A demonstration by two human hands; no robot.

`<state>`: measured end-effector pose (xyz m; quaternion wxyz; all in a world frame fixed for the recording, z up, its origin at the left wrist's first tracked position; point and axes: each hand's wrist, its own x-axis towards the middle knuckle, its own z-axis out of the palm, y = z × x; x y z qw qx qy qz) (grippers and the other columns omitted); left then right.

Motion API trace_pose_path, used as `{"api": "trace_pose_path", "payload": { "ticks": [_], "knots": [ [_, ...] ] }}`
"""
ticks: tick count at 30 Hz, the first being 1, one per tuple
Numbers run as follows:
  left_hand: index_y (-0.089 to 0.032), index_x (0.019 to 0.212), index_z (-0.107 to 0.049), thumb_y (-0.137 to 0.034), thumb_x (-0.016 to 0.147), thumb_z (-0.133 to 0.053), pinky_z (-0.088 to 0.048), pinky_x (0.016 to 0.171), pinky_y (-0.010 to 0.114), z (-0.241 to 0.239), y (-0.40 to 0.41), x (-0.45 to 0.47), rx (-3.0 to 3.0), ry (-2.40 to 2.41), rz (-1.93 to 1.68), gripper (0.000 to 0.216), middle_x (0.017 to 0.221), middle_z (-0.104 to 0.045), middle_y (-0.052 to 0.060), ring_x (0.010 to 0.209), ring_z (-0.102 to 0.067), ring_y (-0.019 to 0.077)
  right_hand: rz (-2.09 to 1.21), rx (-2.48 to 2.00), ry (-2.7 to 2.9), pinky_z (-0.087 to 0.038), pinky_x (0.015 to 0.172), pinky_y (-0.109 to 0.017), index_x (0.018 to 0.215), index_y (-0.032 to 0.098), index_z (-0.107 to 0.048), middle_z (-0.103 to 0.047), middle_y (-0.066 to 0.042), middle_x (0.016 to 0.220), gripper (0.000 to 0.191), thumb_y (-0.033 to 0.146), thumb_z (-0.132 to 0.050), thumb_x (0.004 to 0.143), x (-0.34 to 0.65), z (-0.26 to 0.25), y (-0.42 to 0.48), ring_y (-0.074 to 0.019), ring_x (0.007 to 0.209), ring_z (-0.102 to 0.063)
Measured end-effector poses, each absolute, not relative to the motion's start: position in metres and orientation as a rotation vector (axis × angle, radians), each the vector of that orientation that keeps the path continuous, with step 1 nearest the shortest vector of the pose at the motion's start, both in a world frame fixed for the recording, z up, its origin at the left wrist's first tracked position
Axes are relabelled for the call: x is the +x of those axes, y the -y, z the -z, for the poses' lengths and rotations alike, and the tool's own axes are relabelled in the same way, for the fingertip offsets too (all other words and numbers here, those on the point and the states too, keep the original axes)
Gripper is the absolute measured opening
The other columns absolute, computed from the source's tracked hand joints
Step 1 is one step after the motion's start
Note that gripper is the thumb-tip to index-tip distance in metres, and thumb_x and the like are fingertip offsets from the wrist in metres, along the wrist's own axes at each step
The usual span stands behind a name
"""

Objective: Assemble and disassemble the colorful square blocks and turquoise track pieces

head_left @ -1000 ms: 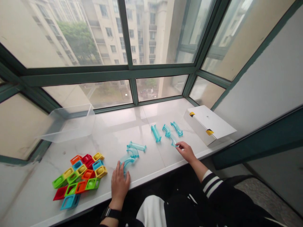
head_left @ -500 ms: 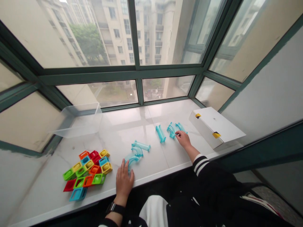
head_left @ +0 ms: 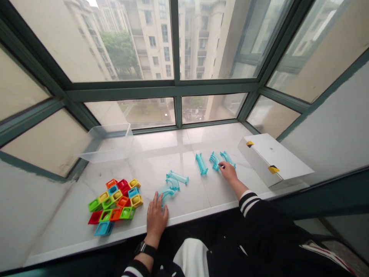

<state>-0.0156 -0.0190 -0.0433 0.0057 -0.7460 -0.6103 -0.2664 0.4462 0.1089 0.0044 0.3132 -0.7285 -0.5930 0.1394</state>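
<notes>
My left hand (head_left: 156,218) lies flat and open on the white marble sill (head_left: 150,161), fingertips touching a curved clear-blue track piece (head_left: 168,193). Two more blue track pieces (head_left: 176,177) lie just beyond it. Further right, my right hand (head_left: 228,171) rests with fingers curled on a curved blue track piece (head_left: 215,160), between a straight blue piece (head_left: 201,164) and another blue piece (head_left: 227,157). Whether the right hand grips the piece is not clear.
A cluster of several coloured square blocks (head_left: 115,200) sits on the sill at the left. A clear plastic bin (head_left: 108,142) stands at the back left. A white box (head_left: 273,159) with yellow-black tabs lies at the right end, by the window frame.
My right hand has moved away from the sill's front edge up to the group of blue pieces. The left hand has stayed put; the view has shifted a little.
</notes>
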Motion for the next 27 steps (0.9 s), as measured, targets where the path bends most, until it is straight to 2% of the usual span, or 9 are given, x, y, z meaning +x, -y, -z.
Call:
{"api": "trace_pose_path", "payload": {
  "ticks": [10, 18, 23, 27],
  "knots": [
    [-0.019, 0.160, -0.040, -0.024, 0.100, -0.051, -0.041, 0.122, 0.056, 0.0432, 0.0192, -0.0153, -2.340, 1.934, 0.857, 0.062, 0.168, -0.043, 0.018, 0.148, -0.051, 0.0345, -0.344, -1.928, 1.604, -0.052, 0.088, -0.042, 0.096, 0.022, -0.076, -0.073, -0.008, 0.097, 0.016, 0.018, -0.065, 0.085, 0.4485, -0.0060, -0.1090, -0.0222, 0.082, -0.065],
    [-0.018, 0.158, -0.044, -0.023, 0.099, -0.051, -0.041, 0.123, 0.053, 0.0427, 0.0191, -0.0155, -2.336, 1.931, 0.855, 0.059, 0.168, -0.043, 0.016, 0.148, -0.051, 0.0330, -0.319, -1.939, 1.683, -0.052, 0.089, -0.037, 0.111, 0.021, -0.077, -0.073, -0.006, 0.096, 0.033, 0.013, -0.061, 0.084, 0.4508, -0.0019, -0.1087, -0.0224, 0.086, -0.066],
    [-0.017, 0.156, -0.046, -0.023, 0.100, -0.051, -0.041, 0.122, 0.054, 0.0432, 0.0188, -0.0157, -2.335, 1.918, 0.845, 0.057, 0.167, -0.044, 0.017, 0.146, -0.052, 0.0338, -0.303, -1.934, 1.700, -0.051, 0.089, -0.035, 0.126, 0.020, -0.073, -0.073, -0.007, 0.098, 0.045, 0.011, -0.060, 0.084, 0.4506, 0.0007, -0.1081, -0.0215, 0.086, -0.066],
    [-0.017, 0.157, -0.045, -0.023, 0.100, -0.051, -0.042, 0.122, 0.054, 0.0434, 0.0189, -0.0155, -2.330, 1.919, 0.843, 0.057, 0.167, -0.044, 0.017, 0.147, -0.052, 0.0340, -0.287, -1.940, 1.712, -0.050, 0.087, -0.035, 0.128, 0.021, -0.072, -0.074, -0.007, 0.099, 0.046, 0.011, -0.058, 0.085, 0.4503, 0.0034, -0.1085, -0.0220, 0.089, -0.066]
  ]
}}
